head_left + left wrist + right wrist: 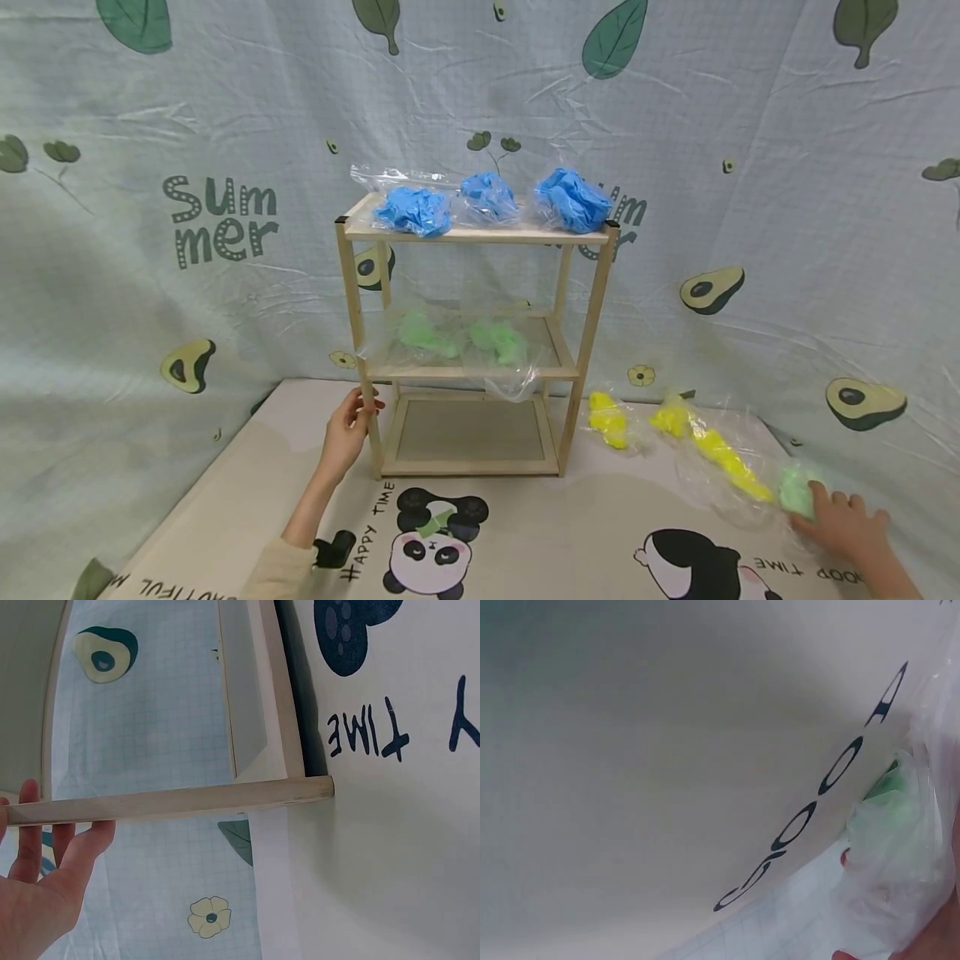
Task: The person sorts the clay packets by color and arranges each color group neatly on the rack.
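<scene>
My left hand point(348, 429) holds the left front post of a wooden shelf point(472, 468), fingers around it; the left wrist view shows the fingers point(82, 844) at that post point(187, 802). At the far right, my right hand point(847, 525) grips a clear bag with pale green contents point(797, 490), which also shows at the right edge of the right wrist view point(889, 832). Beside it lie bags with yellow contents point(723, 458). Two green-filled bags point(498, 340) rest on the middle shelf, and three blue-filled bags point(573, 200) on the top one.
Another bag with yellow contents point(607, 421) lies just right of the shelf's base. The table cloth point(585, 533) carries panda prints and lettering. A patterned curtain point(787, 208) hangs behind and along both sides.
</scene>
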`<state>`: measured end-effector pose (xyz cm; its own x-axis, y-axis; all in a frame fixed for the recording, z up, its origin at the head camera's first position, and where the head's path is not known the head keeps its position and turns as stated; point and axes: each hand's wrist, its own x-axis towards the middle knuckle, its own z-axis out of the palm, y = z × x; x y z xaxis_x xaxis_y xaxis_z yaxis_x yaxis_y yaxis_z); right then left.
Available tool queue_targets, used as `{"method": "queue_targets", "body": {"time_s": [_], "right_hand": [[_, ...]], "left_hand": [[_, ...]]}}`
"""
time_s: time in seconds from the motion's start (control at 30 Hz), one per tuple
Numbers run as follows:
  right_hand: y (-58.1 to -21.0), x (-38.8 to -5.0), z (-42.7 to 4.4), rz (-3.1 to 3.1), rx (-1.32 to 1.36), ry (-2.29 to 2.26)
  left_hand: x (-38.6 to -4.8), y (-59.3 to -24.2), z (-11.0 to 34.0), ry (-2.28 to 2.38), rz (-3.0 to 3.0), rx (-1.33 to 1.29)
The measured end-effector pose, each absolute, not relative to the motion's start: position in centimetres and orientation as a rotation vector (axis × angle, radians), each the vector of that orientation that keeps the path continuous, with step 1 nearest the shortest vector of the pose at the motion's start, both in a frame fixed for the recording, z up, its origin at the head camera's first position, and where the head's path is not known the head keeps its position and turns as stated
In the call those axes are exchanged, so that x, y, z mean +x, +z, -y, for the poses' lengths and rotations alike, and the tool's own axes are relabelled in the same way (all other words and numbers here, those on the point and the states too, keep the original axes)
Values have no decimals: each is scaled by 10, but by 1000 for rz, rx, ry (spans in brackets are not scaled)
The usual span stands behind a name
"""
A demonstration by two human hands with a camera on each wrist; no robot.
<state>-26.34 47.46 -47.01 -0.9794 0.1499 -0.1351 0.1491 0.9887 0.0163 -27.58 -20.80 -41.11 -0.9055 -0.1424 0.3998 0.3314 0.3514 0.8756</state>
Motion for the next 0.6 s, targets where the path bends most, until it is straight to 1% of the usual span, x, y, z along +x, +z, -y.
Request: {"method": "queue_targets", "body": {"time_s": [0.27, 0.6], "right_hand": [[-465, -256, -473, -3113, 150, 44], [-460, -245, -468, -3328, 137, 65]], "left_hand": [[-277, -411, 208, -1550, 2201, -184], [-276, -413, 208, -1548, 2199, -184]]}}
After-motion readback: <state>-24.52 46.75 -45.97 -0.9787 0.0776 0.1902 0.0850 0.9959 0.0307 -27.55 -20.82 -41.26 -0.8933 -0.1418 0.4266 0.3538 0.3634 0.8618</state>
